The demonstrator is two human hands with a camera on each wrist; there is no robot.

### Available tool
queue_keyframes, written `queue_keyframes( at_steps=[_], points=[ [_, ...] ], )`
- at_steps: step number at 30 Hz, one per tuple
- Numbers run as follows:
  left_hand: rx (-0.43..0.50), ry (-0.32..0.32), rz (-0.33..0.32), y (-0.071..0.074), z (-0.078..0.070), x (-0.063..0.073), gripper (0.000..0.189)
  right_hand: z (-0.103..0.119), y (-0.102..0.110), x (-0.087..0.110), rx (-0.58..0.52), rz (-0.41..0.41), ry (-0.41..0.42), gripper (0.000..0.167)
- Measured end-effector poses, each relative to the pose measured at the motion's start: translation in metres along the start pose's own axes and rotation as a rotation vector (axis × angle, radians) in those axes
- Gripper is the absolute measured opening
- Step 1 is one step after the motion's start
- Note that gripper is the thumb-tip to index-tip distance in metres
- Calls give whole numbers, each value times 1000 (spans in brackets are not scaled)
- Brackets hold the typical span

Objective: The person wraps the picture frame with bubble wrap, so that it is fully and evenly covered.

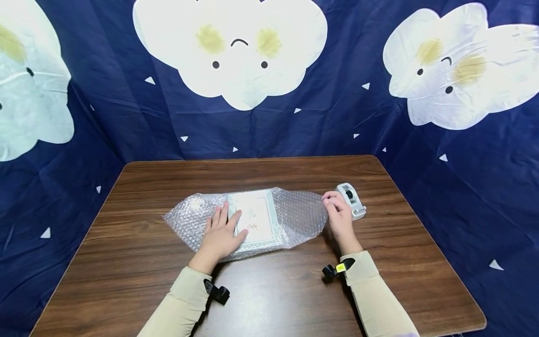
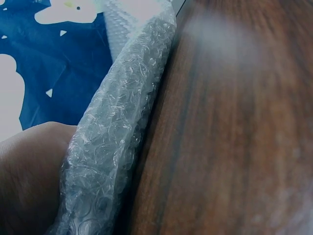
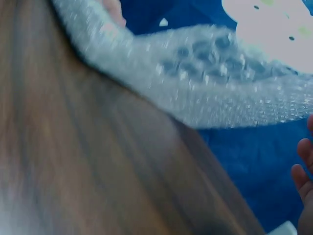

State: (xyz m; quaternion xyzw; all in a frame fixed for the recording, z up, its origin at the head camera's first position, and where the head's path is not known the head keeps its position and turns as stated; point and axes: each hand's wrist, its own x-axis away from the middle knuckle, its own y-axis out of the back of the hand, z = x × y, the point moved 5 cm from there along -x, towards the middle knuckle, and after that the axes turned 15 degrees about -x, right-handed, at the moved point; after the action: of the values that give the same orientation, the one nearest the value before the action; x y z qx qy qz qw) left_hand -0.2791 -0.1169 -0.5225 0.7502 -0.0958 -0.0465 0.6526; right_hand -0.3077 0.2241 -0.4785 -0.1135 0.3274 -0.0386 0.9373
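A flat rectangular item (image 1: 254,213) with a pale blue border and a small printed design lies on a sheet of bubble wrap (image 1: 301,213). My left hand (image 1: 220,236) rests on the item's left edge and the wrap there, fingers spread. With fingertips and thumb, my right hand (image 1: 340,217) pinches the right end of the sheet. In the right wrist view that end of the bubble wrap (image 3: 220,103) is raised off the table. The left wrist view shows bubble wrap (image 2: 117,107) along the item's near side, beside the left hand (image 2: 34,166).
A white tape dispenser (image 1: 357,208) with a dark round middle stands just right of my right hand. The brown wooden table (image 1: 269,299) has rounded corners. Dark blue cloth (image 1: 105,112) with white clouds hangs behind and at both sides.
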Motion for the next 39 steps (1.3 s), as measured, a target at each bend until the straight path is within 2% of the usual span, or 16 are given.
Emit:
queue_keyframes(
  at_steps=[13,20,31,39],
  points=[
    [2,-4,-2,1,-1,0,70,16,-49,-13,-1,112,-90,40],
    [3,-2,0,-1,0,-1,70,44,-86,-14,-54,184,-121,32],
    [1,1,8,-2,1,-2,71,32,-123,-5,-118,305,-157,29],
    [-4,-1,-2,-3,2,-2,71,22,-145,6,-143,362,-218,28]
  ],
)
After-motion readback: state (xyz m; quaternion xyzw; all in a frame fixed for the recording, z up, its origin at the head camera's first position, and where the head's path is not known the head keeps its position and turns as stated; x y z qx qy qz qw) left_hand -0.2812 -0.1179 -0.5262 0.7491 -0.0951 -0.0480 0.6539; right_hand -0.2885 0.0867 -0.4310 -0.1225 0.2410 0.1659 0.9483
